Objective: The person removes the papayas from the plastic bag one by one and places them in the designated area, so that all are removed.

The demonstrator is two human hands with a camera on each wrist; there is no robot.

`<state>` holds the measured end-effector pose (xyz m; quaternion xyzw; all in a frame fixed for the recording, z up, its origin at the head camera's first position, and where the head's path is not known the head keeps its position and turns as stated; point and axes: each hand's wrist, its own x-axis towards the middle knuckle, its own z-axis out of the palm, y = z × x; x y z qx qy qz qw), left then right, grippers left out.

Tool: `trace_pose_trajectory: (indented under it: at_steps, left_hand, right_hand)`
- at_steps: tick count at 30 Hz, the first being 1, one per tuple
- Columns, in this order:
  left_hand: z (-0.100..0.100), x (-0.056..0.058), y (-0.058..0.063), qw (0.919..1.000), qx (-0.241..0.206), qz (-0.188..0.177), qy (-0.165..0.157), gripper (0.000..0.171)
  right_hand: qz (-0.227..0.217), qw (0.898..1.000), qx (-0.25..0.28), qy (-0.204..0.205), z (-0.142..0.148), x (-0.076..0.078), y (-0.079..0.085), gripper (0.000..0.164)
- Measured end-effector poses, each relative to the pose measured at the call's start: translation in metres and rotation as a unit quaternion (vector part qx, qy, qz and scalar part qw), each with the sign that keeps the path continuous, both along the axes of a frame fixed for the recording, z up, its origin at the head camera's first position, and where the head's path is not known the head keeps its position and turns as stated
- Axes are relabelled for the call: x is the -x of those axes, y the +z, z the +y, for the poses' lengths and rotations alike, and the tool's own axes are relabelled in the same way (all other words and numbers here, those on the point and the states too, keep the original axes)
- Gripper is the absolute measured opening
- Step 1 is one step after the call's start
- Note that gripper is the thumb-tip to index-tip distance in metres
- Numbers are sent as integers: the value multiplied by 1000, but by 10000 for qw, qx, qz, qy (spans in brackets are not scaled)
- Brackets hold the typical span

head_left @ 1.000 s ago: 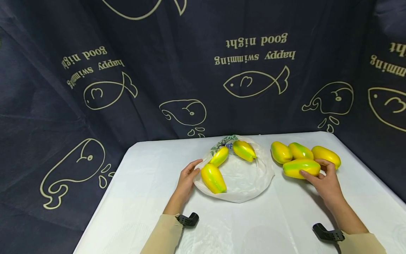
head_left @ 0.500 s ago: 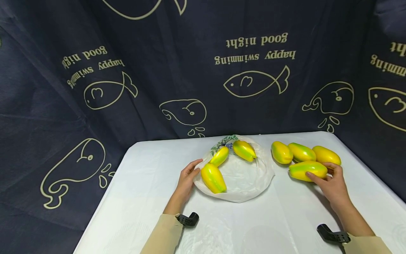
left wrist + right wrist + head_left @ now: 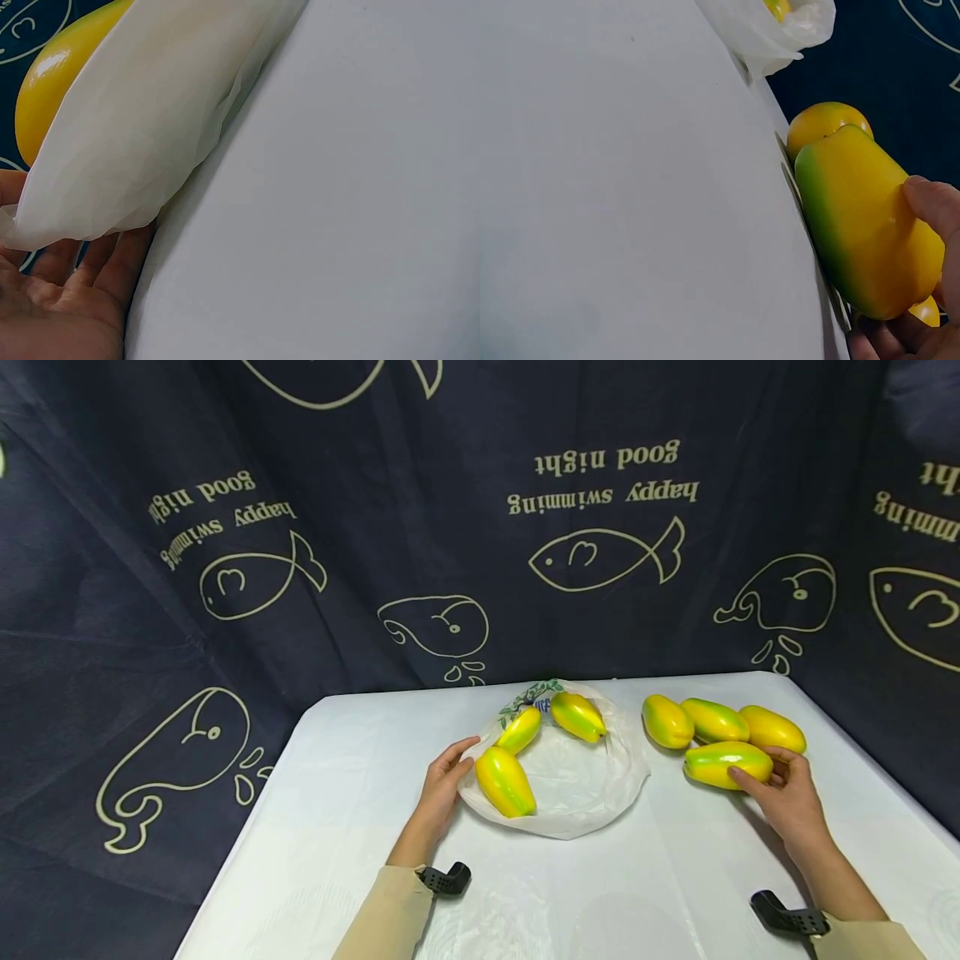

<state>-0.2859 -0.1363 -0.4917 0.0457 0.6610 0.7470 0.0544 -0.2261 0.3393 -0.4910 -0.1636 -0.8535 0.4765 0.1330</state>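
Three fruits [image 3: 506, 782] bagged, four outside near the worktop [image 3: 315, 827] right edge; right fingers [image 3: 936, 201] pinch one, left fingers [image 3: 124, 266] the bag [image 3: 572, 823].

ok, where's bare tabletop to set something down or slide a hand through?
Free: the table left of the left hand, and the front stretch between the sleeves, up to the plastic bag. Narrower: the gap between the bag and the held fruit in the right hand. Crowded: right rear, three fruits bunched behind the held one.
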Motion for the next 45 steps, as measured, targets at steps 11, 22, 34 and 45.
trace_pose_trajectory:
  at_steps: [11, 22, 34, 45]
  left_hand:
    - [0, 1, -1, 10000, -7, 78, 1, 39]
    - [2, 0, 0, 9998, 71, 128, 108, 38]
    - [1, -1, 0, 9997, 135, 110, 141, 39]
    - [1, 0, 1, 9998, 140, 94, 131, 39]
  right_hand:
    - [26, 9998, -84, 202, -4, -3, 3, 84]
    - [173, 9995, -251, 101, -7, -1, 18, 74]
    - [1260, 9890, -740, 228, -47, 12, 50, 53]
    - [1804, 9686, -423, 1657, -103, 32, 45, 55]
